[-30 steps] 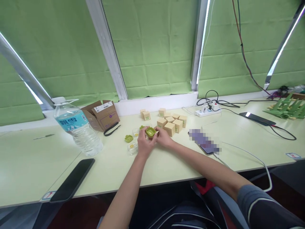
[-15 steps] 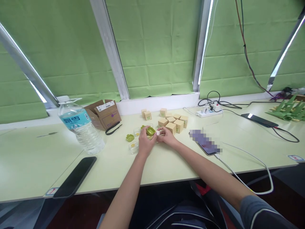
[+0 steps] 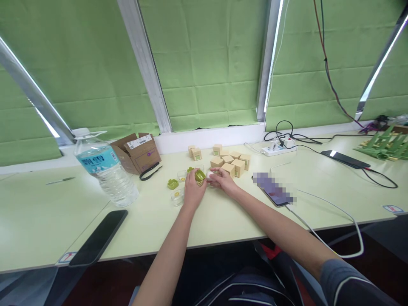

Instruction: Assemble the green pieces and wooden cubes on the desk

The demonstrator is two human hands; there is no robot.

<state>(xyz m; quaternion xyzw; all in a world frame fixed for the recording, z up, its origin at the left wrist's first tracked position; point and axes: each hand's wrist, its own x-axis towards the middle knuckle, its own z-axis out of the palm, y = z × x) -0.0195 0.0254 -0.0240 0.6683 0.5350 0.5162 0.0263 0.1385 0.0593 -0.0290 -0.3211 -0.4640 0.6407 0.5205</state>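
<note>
My left hand [image 3: 194, 189] is closed on a small green tray-like case [image 3: 200, 175] with a raised rim. Close to its right, my right hand [image 3: 222, 181] pinches a small white rounded piece [image 3: 209, 175], whose kind I cannot make out. The two hands nearly touch above the table. Left of my left hand lies a green flower-shaped piece [image 3: 172, 183]. Two small clear containers with yellow marks, one of them a clear case [image 3: 177, 196], lie beside it. Behind my right hand sits a cluster of small tan boxes [image 3: 228, 159].
A large water bottle [image 3: 106, 168] and an open cardboard box [image 3: 137, 155] stand at the left. A black phone [image 3: 99, 237] lies at the front edge. Another phone [image 3: 273, 189], on a white cable, lies right. A power strip [image 3: 279, 148] is at the back.
The white piece in my right hand has turned slightly and sits a little apart from the green case. Both hands stay nearly in place; the whole view has shifted slightly.
</note>
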